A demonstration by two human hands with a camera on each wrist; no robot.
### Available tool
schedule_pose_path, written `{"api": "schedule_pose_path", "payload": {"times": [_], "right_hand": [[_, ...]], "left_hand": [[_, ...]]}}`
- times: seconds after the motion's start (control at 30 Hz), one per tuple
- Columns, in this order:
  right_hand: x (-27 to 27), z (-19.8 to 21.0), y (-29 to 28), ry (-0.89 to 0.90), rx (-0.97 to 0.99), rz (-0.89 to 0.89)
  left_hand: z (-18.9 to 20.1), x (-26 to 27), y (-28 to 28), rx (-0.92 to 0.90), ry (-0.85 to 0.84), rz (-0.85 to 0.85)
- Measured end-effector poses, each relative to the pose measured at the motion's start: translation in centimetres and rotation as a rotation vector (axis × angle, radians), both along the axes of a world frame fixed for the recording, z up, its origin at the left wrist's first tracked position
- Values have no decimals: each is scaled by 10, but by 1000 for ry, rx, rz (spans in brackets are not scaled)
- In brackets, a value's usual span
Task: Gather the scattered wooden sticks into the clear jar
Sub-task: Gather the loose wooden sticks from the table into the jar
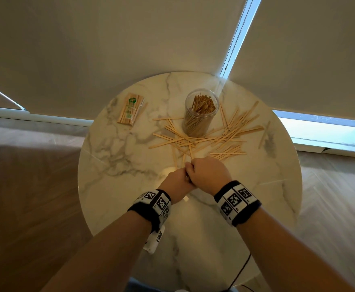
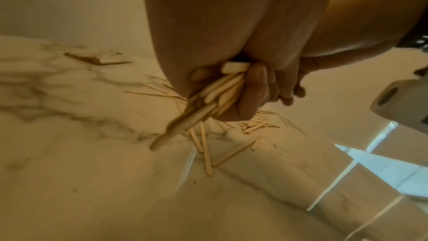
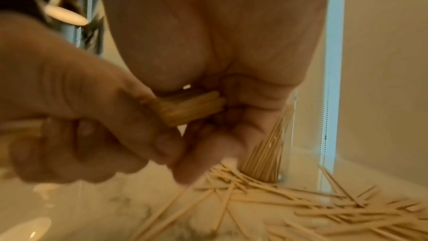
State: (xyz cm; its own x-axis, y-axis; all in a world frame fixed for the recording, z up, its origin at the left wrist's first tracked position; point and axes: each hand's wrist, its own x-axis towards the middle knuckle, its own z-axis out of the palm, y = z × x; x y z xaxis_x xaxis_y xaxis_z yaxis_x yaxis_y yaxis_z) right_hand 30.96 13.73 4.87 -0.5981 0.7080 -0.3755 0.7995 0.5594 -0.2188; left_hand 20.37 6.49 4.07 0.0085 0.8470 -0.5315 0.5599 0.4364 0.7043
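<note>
A clear jar (image 1: 200, 116), packed with upright wooden sticks, stands at the back of the round marble table (image 1: 119, 186). Scattered sticks (image 1: 214, 140) lie in front of it and to its right. Close to the near side of that pile, my left hand (image 1: 178, 180) and right hand (image 1: 207, 170) meet. Both curl round one bundle of sticks (image 2: 208, 98). In the right wrist view the bundle's flat end (image 3: 192, 109) shows between the two hands. Behind it stands the jar (image 3: 271, 149), with loose sticks (image 3: 301, 208) around its foot. The head view hides the bundle under my hands.
A wrapped packet of sticks (image 1: 130, 109) lies at the table's back left. One stick (image 1: 264, 134) lies apart near the right rim. Roller blinds with a bead chain (image 1: 237, 39) hang right behind the table. Wooden floor surrounds it.
</note>
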Motion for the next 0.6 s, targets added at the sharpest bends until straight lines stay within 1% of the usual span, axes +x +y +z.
{"api": "schedule_pose_path", "payload": {"times": [0.07, 0.13, 0.23, 0.3, 0.4, 0.47, 0.53, 0.6], "right_hand": [[4, -3, -1, 1, 40, -24], [7, -5, 0, 69, 33, -53], [13, -8, 4, 168, -10, -99], [15, -5, 7, 227, -53, -141], [20, 2, 14, 263, -69, -219], [30, 5, 24, 316, -95, -383], [39, 7, 35, 361, -95, -535], [44, 10, 43, 399, -81, -624]], "left_hand": [[-7, -4, 0, -27, -86, 101], [-10, -5, 3, -61, -161, 160], [-5, -9, 9, -51, -216, 126], [0, -11, 15, -37, -209, 75], [9, -17, 24, -41, -164, 24], [16, -21, 28, -34, -93, 22], [16, -27, 34, 30, -55, 129], [16, -29, 41, 77, -91, 323]]}}
